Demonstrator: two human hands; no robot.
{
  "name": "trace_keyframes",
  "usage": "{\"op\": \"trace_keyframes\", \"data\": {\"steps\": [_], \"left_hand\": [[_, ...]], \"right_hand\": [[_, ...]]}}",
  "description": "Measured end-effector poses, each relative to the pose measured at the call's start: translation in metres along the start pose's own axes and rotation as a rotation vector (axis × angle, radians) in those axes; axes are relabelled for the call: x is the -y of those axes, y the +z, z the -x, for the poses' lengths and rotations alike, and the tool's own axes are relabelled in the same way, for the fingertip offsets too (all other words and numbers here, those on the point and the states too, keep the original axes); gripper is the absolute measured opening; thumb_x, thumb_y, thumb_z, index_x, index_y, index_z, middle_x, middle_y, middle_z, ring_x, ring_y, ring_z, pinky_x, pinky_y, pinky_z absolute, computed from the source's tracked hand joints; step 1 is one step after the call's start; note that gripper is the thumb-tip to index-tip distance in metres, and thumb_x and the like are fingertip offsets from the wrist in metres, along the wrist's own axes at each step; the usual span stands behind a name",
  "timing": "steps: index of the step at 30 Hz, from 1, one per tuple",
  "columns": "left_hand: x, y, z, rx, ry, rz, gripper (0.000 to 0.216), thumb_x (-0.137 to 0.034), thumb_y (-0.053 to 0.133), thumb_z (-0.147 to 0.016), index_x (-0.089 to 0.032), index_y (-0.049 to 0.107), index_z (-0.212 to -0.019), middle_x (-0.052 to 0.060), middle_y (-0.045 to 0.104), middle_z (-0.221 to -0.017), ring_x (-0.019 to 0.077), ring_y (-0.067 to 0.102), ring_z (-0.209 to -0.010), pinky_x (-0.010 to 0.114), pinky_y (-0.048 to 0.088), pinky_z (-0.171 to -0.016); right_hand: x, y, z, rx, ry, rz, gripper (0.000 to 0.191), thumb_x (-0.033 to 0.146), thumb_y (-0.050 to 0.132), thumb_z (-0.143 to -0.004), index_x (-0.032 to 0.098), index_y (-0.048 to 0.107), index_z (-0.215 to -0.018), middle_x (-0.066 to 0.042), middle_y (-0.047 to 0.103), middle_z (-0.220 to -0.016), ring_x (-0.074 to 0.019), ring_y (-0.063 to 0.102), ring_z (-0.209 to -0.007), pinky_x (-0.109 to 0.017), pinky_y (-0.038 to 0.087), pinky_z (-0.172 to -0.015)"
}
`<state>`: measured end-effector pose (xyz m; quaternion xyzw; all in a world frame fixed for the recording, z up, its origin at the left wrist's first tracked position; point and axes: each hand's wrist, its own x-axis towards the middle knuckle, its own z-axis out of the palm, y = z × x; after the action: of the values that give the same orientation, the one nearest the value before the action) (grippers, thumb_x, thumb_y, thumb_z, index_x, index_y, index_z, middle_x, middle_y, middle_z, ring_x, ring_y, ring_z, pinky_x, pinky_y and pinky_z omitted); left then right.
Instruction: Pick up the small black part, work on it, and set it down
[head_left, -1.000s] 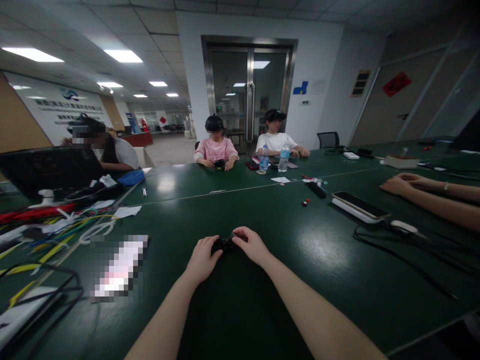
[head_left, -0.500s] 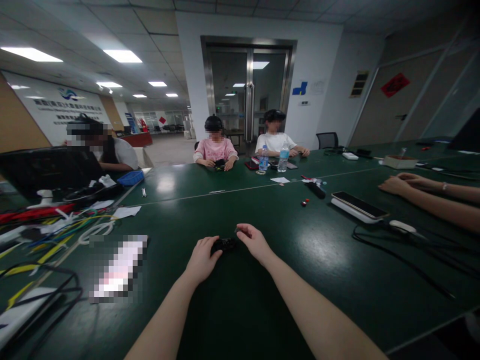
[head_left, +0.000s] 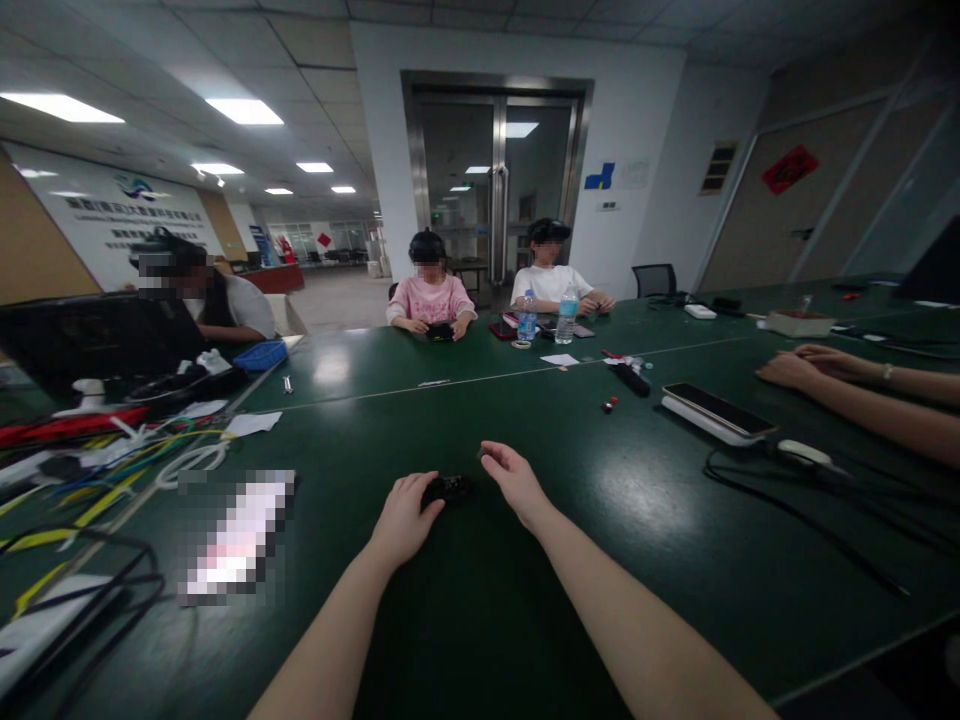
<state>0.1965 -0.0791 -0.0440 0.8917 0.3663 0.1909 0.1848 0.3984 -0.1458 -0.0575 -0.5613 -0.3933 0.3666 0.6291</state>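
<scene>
A small, dark black object (head_left: 452,487) with a bumpy top lies on the green table (head_left: 480,620) in front of me; its kind is too dim to make out. My left hand (head_left: 405,510) is closed around its left end, thumb on the near side and fingers over the far side. Just right of the object and apart from it, my right hand (head_left: 514,482) is raised a little in a pinch. A tiny dark bit shows at its fingertips, too small to name.
To the left lie a blurred-out bright panel (head_left: 240,535), tangled cables (head_left: 112,490) and a blue basket (head_left: 261,355). On the right are a phone (head_left: 718,408) on a white block and a person's forearms (head_left: 885,390). Water bottles (head_left: 566,318) stand near people across the table.
My right hand has moved slightly right and away from the black object, still pinched. My left hand and the object have stayed in place.
</scene>
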Motion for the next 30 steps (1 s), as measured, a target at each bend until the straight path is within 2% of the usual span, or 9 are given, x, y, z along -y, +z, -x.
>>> {"op": "trace_keyframes", "data": {"steps": [13, 24, 30], "left_hand": [[-0.0008, 0.0000, 0.0003, 0.018, -0.032, 0.004, 0.044, -0.037, 0.046, -0.081, -0.022, 0.046, -0.122, 0.006, 0.049, -0.126, 0.0227, 0.039, -0.119, 0.040, 0.031, -0.098], [-0.0031, -0.0019, 0.0012, 0.020, -0.039, 0.013, 0.044, -0.036, 0.047, -0.081, -0.023, 0.045, -0.123, 0.006, 0.048, -0.127, 0.0226, 0.040, -0.119, 0.039, 0.032, -0.098], [0.0011, 0.0014, -0.0002, 0.000, -0.006, 0.001, 0.043, -0.036, 0.047, -0.081, -0.023, 0.047, -0.121, 0.006, 0.050, -0.125, 0.0225, 0.040, -0.119, 0.039, 0.031, -0.098]], "right_hand": [[0.0014, -0.0014, 0.0005, -0.030, 0.068, -0.033, 0.036, 0.036, 0.051, -0.077, 0.026, 0.054, -0.112, -0.003, 0.060, -0.109, -0.0181, 0.055, -0.099, -0.034, 0.044, -0.086], [0.0019, -0.0025, 0.0008, -0.019, 0.049, 0.060, 0.039, 0.039, 0.047, -0.080, 0.025, 0.051, -0.116, -0.004, 0.057, -0.114, -0.0182, 0.054, -0.101, -0.034, 0.045, -0.085], [0.0008, -0.0021, 0.0003, -0.015, 0.050, 0.009, 0.040, 0.040, 0.049, -0.078, 0.024, 0.052, -0.114, -0.004, 0.059, -0.110, -0.0181, 0.055, -0.099, -0.034, 0.045, -0.086]]}}
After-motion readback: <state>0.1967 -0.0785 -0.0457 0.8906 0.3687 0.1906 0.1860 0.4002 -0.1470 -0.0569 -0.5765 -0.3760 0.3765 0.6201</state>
